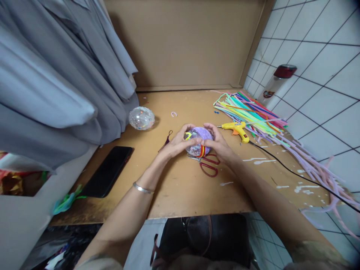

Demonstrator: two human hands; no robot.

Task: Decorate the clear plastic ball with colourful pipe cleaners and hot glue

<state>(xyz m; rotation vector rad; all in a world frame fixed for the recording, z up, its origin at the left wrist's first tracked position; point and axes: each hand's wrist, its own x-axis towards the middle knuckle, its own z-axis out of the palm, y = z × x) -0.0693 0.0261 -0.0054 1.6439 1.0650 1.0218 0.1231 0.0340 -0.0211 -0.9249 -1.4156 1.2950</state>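
Between my two hands is a clear ball (194, 149), partly covered with lilac pipe cleaners (204, 134) and carrying red and yellow strips at its lower side. My left hand (180, 141) wraps its left side, thumb across the front, near a small yellow bent piece (188, 135). On the right side, my right hand (216, 140) curls round the lilac part, its thumb meeting the left one. Red-handled scissors (209, 168) lie on the table just below the ball, their blades partly hidden by it. A yellow glue gun (236, 129) rests to the right of my right hand.
Another clear ball (141, 118) sits at the back left. A black phone (108, 172) lies at left, beside a grey curtain (112, 75). Coloured pipe cleaners (250, 112) are heaped at the right, near a bottle (277, 84). The glue gun's black cord (292, 170) crosses the table's right side.
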